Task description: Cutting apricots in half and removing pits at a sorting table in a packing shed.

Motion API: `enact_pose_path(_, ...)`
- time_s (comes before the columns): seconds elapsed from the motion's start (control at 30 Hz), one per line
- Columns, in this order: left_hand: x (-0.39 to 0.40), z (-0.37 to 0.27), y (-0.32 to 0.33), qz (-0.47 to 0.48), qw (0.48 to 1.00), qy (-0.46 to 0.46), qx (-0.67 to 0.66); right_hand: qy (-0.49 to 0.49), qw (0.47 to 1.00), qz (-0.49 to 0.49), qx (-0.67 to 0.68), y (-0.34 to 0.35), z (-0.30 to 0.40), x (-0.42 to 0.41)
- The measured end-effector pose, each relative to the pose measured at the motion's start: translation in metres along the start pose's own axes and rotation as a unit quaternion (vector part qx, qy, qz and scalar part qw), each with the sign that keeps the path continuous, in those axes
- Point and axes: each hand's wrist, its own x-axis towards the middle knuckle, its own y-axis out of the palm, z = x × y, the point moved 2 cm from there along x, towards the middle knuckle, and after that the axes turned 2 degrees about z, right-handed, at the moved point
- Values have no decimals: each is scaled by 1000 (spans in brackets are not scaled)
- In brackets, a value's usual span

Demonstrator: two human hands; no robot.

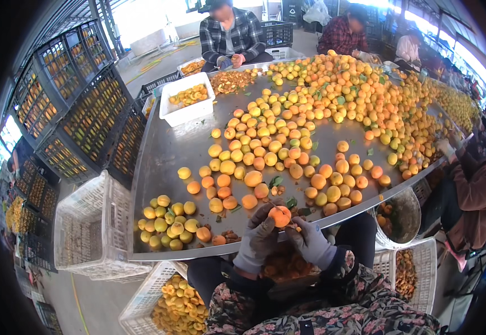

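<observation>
Just above the near edge of the metal table, my left hand (256, 236), in a stained grey glove, grips an orange apricot (279, 216). My right hand (312, 243), gloved too, pinches at the fruit's lower right edge. Bits of orange flesh show by its fingertips; whether it also holds a small tool is hidden. A thin dark line crosses the top of the apricot. Loose apricots (253, 179) lie beyond my hands, and a group of yellower apricots (176, 224) sits at the table's left corner. Below my hands, a container of fruit is partly hidden by my arms.
The metal table (163, 146) bears a large apricot heap (343, 83) and a white tub (188, 119) of cut fruit. White crates (80, 226) and stacked black crates (92, 121) stand left. A fruit-filled crate (138, 305) is at my knee, a bucket (406, 213) right. Co-workers (232, 37) sit around.
</observation>
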Motion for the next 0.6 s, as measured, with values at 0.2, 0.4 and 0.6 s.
enact_pose_path(0.2, 12, -56, 15, 113, 927, -48, 354, -21, 991, 98, -84, -18, -8, -14)
enact_pose_path(0.4, 9, -35, -4, 108, 815, -52, 567, 47, 986, 90, -132, -1, -35, -25)
enact_pose_path(0.6, 10, -26, -1, 141, 819, -95, 548, 100, 966, 167, -167, -19, -36, -26)
